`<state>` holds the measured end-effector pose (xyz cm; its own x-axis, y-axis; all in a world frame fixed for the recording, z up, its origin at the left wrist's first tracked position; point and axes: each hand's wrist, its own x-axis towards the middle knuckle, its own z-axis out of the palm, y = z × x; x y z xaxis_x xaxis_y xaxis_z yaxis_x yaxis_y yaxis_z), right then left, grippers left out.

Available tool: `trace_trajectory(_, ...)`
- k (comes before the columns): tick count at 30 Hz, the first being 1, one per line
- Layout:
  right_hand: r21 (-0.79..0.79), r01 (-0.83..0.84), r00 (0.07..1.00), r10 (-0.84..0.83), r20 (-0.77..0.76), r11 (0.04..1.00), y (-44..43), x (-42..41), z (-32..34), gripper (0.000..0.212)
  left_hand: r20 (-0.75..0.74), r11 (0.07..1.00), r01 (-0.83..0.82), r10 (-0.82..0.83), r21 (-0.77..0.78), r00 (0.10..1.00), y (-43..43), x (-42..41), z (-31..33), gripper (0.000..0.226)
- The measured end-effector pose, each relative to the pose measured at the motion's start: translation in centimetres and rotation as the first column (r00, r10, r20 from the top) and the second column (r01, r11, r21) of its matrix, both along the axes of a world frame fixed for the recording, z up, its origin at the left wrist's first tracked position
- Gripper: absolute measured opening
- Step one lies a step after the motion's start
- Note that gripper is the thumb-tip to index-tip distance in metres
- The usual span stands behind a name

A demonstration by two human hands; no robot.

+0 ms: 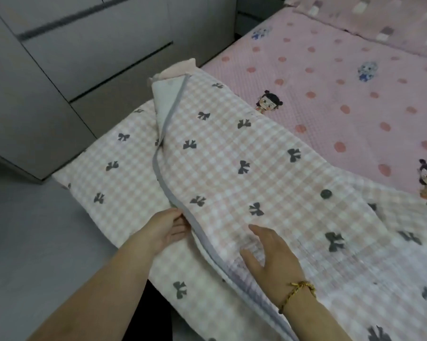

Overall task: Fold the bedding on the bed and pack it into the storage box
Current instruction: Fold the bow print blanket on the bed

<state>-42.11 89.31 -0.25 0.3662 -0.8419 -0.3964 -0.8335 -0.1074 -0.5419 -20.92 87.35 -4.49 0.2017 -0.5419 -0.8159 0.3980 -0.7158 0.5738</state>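
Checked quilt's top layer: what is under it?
Its own lower layer shows at the left, and the left hand tucks fingers under the grey edge. The pink dotted sheet shows at the right. Anything beneath the middle is covered.

Most of the open room is on the left: the grey floor (pixel 35 230) runs alongside the bed, wide up close, but the cabinet (pixel 72 57) crowds in at the far corner and the gap narrows there. On the right, the pink sheet (pixel 330 94) lies flat, easy to reach across. The blanket (pixel 219 156) has a raised flap edge down its middle. The left hand (pixel 168 230) grips that edge and the right hand (pixel 269 252) rests flat just beside it.
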Motion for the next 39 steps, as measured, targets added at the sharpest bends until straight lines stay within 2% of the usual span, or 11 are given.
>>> trace_trajectory(4,-0.043,-0.026,0.998,0.023,-0.064,0.999,-6.0,9.3,-1.5,0.057,0.107,0.989,0.150,-0.151,0.012,0.983,-4.2,6.2,-1.1,0.027)
trace_trajectory(10,0.026,0.042,0.921,-0.028,-0.388,0.999,-16.1,24.7,-7.3,0.079,0.252,0.995,0.088,-0.075,-0.042,0.965,-14.6,19.1,-2.9,0.024)
trace_trajectory(14,0.120,0.153,0.876,-0.078,-0.477,0.981,-19.2,28.2,-9.4,0.077,0.116,0.987,0.075,-0.059,-0.141,0.992,-21.4,22.1,-3.8,0.028)
trace_trajectory(19,0.069,0.196,0.904,-0.153,-0.400,0.978,-21.1,27.6,-9.6,0.037,-0.098,0.991,0.022,-0.035,-0.134,0.995,-26.9,21.1,-4.5,0.026)
trace_trajectory(24,-0.013,0.394,0.889,-0.385,-0.246,0.919,-23.4,25.3,-9.3,0.019,-0.253,0.982,0.064,-0.108,-0.179,0.961,-29.0,19.5,-4.0,0.024)
trace_trajectory(27,0.138,0.605,0.791,-0.612,0.009,0.784,-24.3,23.8,-8.5,0.032,-0.279,0.954,0.117,-0.196,-0.276,0.940,-30.2,18.2,-2.4,0.016)
trace_trajectory(31,0.219,0.715,0.562,-0.732,0.385,0.664,-24.5,23.7,-5.7,0.032,-0.019,0.855,0.227,-0.267,-0.466,0.964,-31.7,16.6,0.6,0.017)
trace_trajectory(33,0.162,0.646,0.615,-0.634,0.468,0.746,-25.0,25.1,-4.4,0.035,0.272,0.789,0.371,-0.266,-0.490,0.925,-32.5,16.2,1.9,0.018)
trace_trajectory(35,0.090,0.528,0.760,-0.517,0.393,0.844,-26.4,26.4,-4.0,0.067,0.475,0.697,0.558,-0.342,-0.450,0.811,-32.7,16.1,2.7,0.015)
trace_trajectory(37,0.023,0.531,0.804,-0.512,0.304,0.847,-28.4,26.9,-3.9,0.048,0.566,0.618,0.677,-0.414,-0.400,0.713,-32.6,16.4,2.5,0.023)
trace_trajectory(39,0.035,0.661,0.707,-0.638,0.304,0.749,-30.4,26.0,-4.1,0.025,0.598,0.575,0.707,-0.416,-0.412,0.685,-32.3,17.4,2.2,0.025)
